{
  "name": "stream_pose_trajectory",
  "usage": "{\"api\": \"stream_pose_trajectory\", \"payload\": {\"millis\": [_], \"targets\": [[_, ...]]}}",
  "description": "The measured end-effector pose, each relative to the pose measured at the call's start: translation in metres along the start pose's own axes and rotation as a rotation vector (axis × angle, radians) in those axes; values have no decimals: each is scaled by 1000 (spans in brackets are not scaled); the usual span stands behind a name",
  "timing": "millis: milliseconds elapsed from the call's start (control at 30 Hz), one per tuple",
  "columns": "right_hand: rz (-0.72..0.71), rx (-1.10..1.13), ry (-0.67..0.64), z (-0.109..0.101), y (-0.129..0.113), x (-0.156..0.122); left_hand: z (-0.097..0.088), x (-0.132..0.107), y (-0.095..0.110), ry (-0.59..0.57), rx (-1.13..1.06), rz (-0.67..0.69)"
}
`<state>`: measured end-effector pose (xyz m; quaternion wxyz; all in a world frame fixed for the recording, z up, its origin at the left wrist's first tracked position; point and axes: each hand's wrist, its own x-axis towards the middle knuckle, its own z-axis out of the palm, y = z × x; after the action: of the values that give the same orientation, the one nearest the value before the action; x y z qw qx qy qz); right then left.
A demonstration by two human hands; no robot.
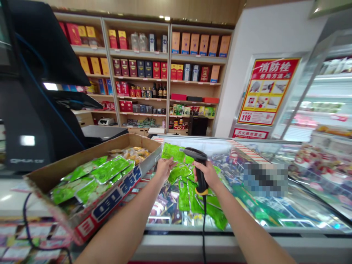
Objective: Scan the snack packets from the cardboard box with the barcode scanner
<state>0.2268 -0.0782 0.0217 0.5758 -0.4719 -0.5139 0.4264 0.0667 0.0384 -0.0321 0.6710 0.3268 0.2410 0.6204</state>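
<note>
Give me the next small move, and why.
Probably turn the green packet in the left hand until its barcode faces the handheld barcode scanner in the right hand. The packet is right beside the scanner's head, and no barcode can be made out on it.

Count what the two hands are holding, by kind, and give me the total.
Green packet, in the left hand: 1
Handheld barcode scanner, in the right hand: 1
Total: 2
</note>
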Motion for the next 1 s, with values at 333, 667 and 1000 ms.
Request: {"api": "stream_pose_trajectory", "payload": {"millis": [333, 667, 1000], "targets": [[0, 26, -1, -4, 15, 7, 2, -2, -2, 6, 32, 18], [12, 33, -17, -6, 22, 7, 0, -3, 0, -14, 58, 26], [-100, -50, -153, 35, -27, 14, 20, -8, 69, 290, -8, 393]]}}
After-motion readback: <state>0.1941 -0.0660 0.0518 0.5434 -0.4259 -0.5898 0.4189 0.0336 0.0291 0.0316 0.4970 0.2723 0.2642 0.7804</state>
